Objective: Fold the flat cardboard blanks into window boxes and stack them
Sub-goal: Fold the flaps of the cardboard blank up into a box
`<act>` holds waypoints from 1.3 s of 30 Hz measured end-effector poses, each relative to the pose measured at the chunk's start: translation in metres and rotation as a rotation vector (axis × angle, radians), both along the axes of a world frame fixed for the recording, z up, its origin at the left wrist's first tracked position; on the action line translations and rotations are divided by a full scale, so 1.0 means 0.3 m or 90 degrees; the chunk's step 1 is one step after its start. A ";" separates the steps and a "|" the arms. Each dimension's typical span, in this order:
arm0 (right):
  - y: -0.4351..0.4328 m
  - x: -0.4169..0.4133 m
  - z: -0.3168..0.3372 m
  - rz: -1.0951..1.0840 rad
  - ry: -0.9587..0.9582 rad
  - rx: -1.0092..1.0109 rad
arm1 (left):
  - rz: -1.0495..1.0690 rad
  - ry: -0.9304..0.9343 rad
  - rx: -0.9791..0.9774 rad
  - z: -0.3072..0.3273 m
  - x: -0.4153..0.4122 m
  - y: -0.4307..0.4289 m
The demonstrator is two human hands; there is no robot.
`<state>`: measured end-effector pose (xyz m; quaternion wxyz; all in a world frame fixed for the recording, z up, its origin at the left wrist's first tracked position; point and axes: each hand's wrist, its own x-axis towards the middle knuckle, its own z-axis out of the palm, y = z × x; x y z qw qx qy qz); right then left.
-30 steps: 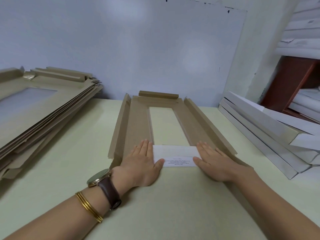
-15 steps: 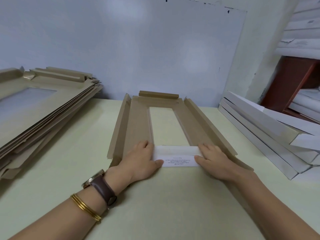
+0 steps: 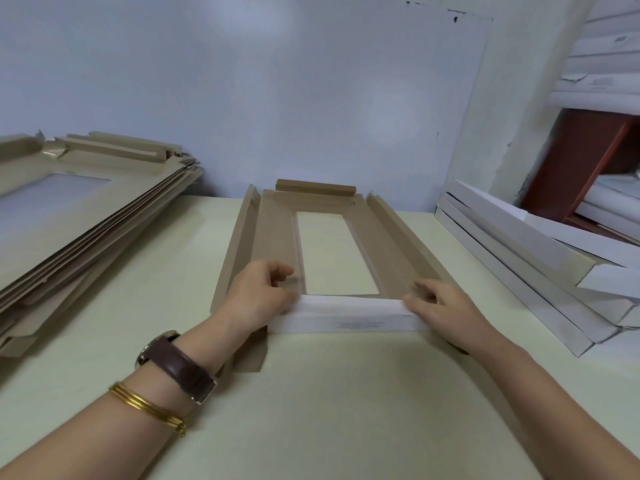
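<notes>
Cardboard blank (image 3: 273,233): lies on the pale table (image 3: 311,410), straight ahead of the person, brown inner face up, long axis running away toward the wall.
Window (image 3: 332,251): a long rectangular cut-out in the middle of the panel; the table colour shows through it.
Side walls: 2 long flaps, left (image 3: 239,244) and right (image 3: 398,233), stand tilted up along the panel's edges.
Far flap (image 3: 315,187): a short brown strip raised at the wall end.
Near flap (image 3: 346,315): turned up toward the person, white outer face showing; the small print on it is too blurred to read.
Left hand (image 3: 256,296): fingers curled, gripping the near flap's left end; its thumb is hard to make out.
Right hand (image 3: 440,303): fingers curled over the near flap's right end; the thumb is hidden.
Left wrist: a brown-strapped watch (image 3: 173,362) and gold bangles (image 3: 145,407).
Pile of flat blanks (image 3: 86,209): on the table's left, cut off by the frame edge.
Stack of folded boxes (image 3: 519,258): white, on the right, partly out of frame.
</notes>
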<state>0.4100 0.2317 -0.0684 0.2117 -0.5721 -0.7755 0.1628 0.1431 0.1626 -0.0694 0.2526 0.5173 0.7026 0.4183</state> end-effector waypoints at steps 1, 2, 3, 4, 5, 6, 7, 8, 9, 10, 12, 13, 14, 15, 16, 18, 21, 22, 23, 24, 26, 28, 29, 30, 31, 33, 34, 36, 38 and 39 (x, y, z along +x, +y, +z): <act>0.002 0.008 -0.002 -0.005 0.002 0.002 | -0.008 0.010 -0.022 0.004 -0.004 -0.005; 0.001 0.015 -0.001 -0.006 0.002 -0.003 | -0.021 0.023 -0.044 0.008 -0.007 -0.012; 0.005 0.022 -0.002 -0.002 0.016 -0.011 | -0.039 0.031 -0.065 0.013 -0.009 -0.019; 0.004 0.030 0.001 0.005 0.030 -0.023 | -0.062 0.031 -0.083 0.018 -0.011 -0.028; 0.001 0.036 0.000 0.016 0.041 -0.035 | -0.086 0.029 -0.097 0.022 -0.011 -0.038; -0.006 0.039 0.005 0.028 0.054 -0.042 | -0.107 0.031 -0.104 0.027 -0.011 -0.047; -0.009 0.041 0.006 0.039 0.069 -0.043 | -0.124 0.038 -0.106 0.032 -0.010 -0.053; -0.012 0.041 0.006 0.049 0.086 -0.043 | -0.140 0.049 -0.107 0.036 -0.009 -0.058; -0.015 0.041 0.005 0.056 0.097 -0.041 | -0.155 0.063 -0.108 0.038 -0.008 -0.062; -0.016 0.040 -0.001 0.059 0.101 -0.037 | -0.167 0.080 -0.112 0.037 -0.005 -0.062; -0.017 0.037 -0.017 0.061 0.094 -0.037 | -0.177 0.136 -0.130 0.026 0.001 -0.063; -0.017 0.036 -0.026 0.063 0.090 -0.038 | -0.173 0.174 -0.139 0.019 0.005 -0.065; -0.021 0.035 -0.033 0.063 0.081 -0.035 | -0.166 0.209 -0.144 0.013 0.012 -0.068; -0.026 0.033 -0.041 0.063 0.065 -0.022 | -0.161 0.234 -0.140 0.007 0.020 -0.073; -0.032 0.032 -0.048 0.062 0.038 0.000 | -0.161 0.258 -0.130 0.002 0.031 -0.079; -0.046 0.023 -0.065 0.062 -0.045 0.059 | -0.169 0.348 -0.089 -0.016 0.056 -0.093; -0.081 -0.006 -0.079 0.072 -0.158 0.159 | -0.189 0.535 0.040 -0.054 0.095 -0.113; -0.092 -0.020 -0.084 0.100 -0.170 0.181 | -0.214 0.550 0.076 -0.065 0.108 -0.118; -0.104 -0.038 -0.085 0.139 -0.175 0.194 | -0.247 0.550 0.092 -0.077 0.122 -0.121; -0.120 -0.060 -0.086 0.182 -0.175 0.199 | -0.277 0.553 0.094 -0.088 0.136 -0.122; -0.152 -0.112 -0.090 0.263 -0.160 0.205 | -0.299 0.578 0.081 -0.109 0.160 -0.120; -0.182 -0.157 -0.102 0.311 -0.124 0.199 | -0.296 0.578 0.069 -0.129 0.177 -0.117; -0.192 -0.173 -0.106 0.318 -0.107 0.170 | -0.295 0.569 0.061 -0.132 0.184 -0.116; -0.195 -0.182 -0.113 0.320 -0.099 0.130 | -0.294 0.559 0.054 -0.132 0.187 -0.115; -0.194 -0.184 -0.123 0.322 -0.105 0.094 | -0.294 0.550 0.046 -0.131 0.186 -0.114; -0.186 -0.187 -0.133 0.322 -0.131 0.044 | -0.296 0.543 0.021 -0.127 0.178 -0.113; -0.184 -0.190 -0.135 0.323 -0.141 0.028 | -0.299 0.546 0.003 -0.125 0.174 -0.114; -0.183 -0.199 -0.128 0.329 -0.147 0.008 | -0.303 0.570 -0.027 -0.122 0.170 -0.115; -0.188 -0.206 -0.122 0.335 -0.156 -0.013 | -0.309 0.601 -0.053 -0.120 0.170 -0.116; -0.191 -0.209 -0.118 0.338 -0.166 -0.023 | -0.311 0.605 -0.070 -0.121 0.170 -0.117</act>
